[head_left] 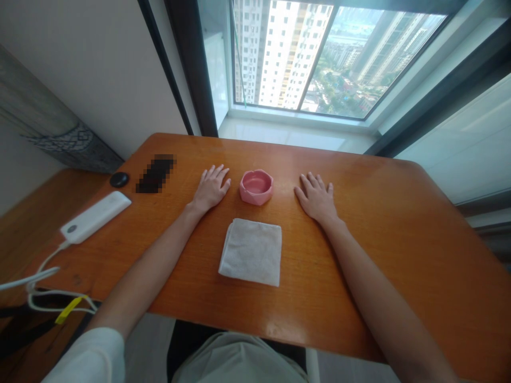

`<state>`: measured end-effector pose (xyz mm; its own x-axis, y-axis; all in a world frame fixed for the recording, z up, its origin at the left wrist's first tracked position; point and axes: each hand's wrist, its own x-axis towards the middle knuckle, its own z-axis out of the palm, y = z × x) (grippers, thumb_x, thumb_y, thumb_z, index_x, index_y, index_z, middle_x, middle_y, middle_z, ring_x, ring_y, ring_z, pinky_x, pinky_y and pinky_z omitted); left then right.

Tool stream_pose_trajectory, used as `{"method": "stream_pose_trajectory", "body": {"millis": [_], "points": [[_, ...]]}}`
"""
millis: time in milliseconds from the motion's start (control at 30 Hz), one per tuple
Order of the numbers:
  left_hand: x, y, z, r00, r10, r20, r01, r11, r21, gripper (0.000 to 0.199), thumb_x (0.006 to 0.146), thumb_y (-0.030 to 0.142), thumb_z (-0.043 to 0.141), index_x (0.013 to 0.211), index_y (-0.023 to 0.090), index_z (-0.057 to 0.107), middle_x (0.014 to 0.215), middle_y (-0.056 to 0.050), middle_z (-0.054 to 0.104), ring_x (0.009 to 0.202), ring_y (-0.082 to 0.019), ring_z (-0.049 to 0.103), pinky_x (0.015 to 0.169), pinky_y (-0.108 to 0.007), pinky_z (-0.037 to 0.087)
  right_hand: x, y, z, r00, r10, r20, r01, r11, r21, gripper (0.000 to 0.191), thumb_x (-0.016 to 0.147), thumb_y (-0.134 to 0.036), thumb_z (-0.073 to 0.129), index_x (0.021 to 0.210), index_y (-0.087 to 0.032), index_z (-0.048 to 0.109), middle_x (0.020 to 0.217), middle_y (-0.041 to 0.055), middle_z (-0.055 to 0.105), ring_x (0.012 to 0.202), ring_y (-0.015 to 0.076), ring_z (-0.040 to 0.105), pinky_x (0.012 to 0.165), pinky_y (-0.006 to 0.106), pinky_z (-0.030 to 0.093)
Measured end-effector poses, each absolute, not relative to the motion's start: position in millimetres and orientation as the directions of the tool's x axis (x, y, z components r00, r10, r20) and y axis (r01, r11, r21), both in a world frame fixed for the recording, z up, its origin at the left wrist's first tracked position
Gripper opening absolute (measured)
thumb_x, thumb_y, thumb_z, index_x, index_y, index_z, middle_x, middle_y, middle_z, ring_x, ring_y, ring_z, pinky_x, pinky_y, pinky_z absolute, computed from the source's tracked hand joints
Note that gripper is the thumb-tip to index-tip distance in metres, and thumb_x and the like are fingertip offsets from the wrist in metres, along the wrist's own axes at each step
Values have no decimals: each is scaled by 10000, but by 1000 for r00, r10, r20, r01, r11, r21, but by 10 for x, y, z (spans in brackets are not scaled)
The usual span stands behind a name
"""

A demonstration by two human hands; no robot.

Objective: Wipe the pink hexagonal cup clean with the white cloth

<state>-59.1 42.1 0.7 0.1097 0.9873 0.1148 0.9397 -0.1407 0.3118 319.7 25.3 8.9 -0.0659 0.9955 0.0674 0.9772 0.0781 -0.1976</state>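
Observation:
A pink faceted bowl (256, 188) stands upright on the wooden table (383, 229), between my two hands. Just left of it my left hand (210, 187) lies palm down on the tabletop, fingers spread, holding nothing. On the bowl's right, a little farther off, my right hand (317, 197) rests flat with its fingers apart and also holds nothing. Nearer to me than the bowl is a folded white cloth (251, 251), lying flat. Neither hand touches the bowl or the cloth.
At the left are a white power strip (96, 217) with its cable, a round black object (119, 180) and a pixelated dark item (155, 174). A yellow tag (69, 310) hangs by the cables at the near left edge. A window (319, 58) is beyond the table.

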Motion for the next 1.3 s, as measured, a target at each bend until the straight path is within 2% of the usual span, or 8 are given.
{"method": "stream_pose_trajectory", "body": {"millis": [533, 800, 867, 933, 1033, 1100, 1167, 1300], "points": [[-586, 414, 10, 106, 988, 116, 941, -137, 309, 668, 1203, 450, 398, 1785, 167, 564, 1925, -116, 469, 1848, -371, 370, 1550, -602, 257, 3172, 239, 121, -55, 997, 58, 976, 66, -209, 757, 1212, -572, 307, 1837, -176, 466, 1988, 172, 358, 1868, 443, 300, 1484, 829, 186], [-593, 423, -4, 107, 987, 123, 939, -141, 313, 662, 1194, 445, 407, 1779, 182, 574, 1921, -110, 475, 1844, -371, 378, 1548, -616, 262, 3211, 244, 101, -74, 992, 102, 979, 92, -183, 725, 1216, -550, 310, 1828, -200, 478, 1966, 181, 411, 1842, 454, 348, 1451, 848, 262], [-594, 424, -6, 105, 987, 123, 939, -139, 315, 663, 1195, 448, 405, 1781, 185, 571, 1923, -109, 473, 1846, -369, 376, 1548, -619, 263, 3172, 196, 137, -131, 975, 182, 960, 171, -222, 705, 1218, -512, 313, 1826, -197, 480, 1952, 194, 433, 1820, 434, 394, 1452, 792, 315], [-591, 421, -2, 107, 987, 119, 940, -139, 312, 669, 1197, 449, 402, 1781, 169, 569, 1924, -119, 468, 1847, -372, 373, 1548, -622, 261, 3057, 107, 192, -242, 933, 267, 920, 308, -243, 695, 1222, -473, 311, 1835, -183, 465, 1945, 204, 441, 1806, 376, 429, 1468, 666, 360], [-584, 415, 11, 103, 988, 112, 943, -133, 305, 668, 1199, 449, 401, 1783, 172, 569, 1925, -113, 468, 1850, -365, 368, 1553, -605, 257, 2760, -64, 276, -454, 835, 311, 826, 526, -203, 676, 1239, -471, 312, 1838, -201, 468, 1951, 167, 441, 1809, 304, 425, 1480, 532, 369], [-582, 411, 21, 102, 989, 108, 943, -131, 305, 668, 1201, 449, 398, 1787, 173, 564, 1929, -108, 463, 1853, -362, 361, 1554, -596, 253, 2560, -154, 315, -554, 776, 301, 773, 614, -160, 618, 1245, -491, 339, 1760, -258, 588, 1934, 104, 485, 1814, 319, 407, 1485, 540, 349], [-583, 410, 25, 105, 989, 104, 942, -132, 308, 674, 1204, 450, 394, 1790, 161, 559, 1933, -112, 455, 1856, -368, 353, 1555, -597, 247, 2441, -189, 337, -560, 775, 293, 776, 614, -141, 551, 1242, -505, 372, 1594, -277, 730, 1789, 96, 662, 1781, 344, 445, 1487, 582, 319], [-596, 417, 5, 107, 989, 106, 940, -136, 313, 673, 1203, 450, 408, 1789, 158, 561, 1933, -118, 453, 1853, -377, 357, 1554, -598, 248, 2548, -87, 358, -477, 831, 287, 841, 526, -124, 498, 1230, -519, 392, 1409, -301, 802, 1538, 114, 810, 1635, 365, 563, 1478, 619, 283]]}}
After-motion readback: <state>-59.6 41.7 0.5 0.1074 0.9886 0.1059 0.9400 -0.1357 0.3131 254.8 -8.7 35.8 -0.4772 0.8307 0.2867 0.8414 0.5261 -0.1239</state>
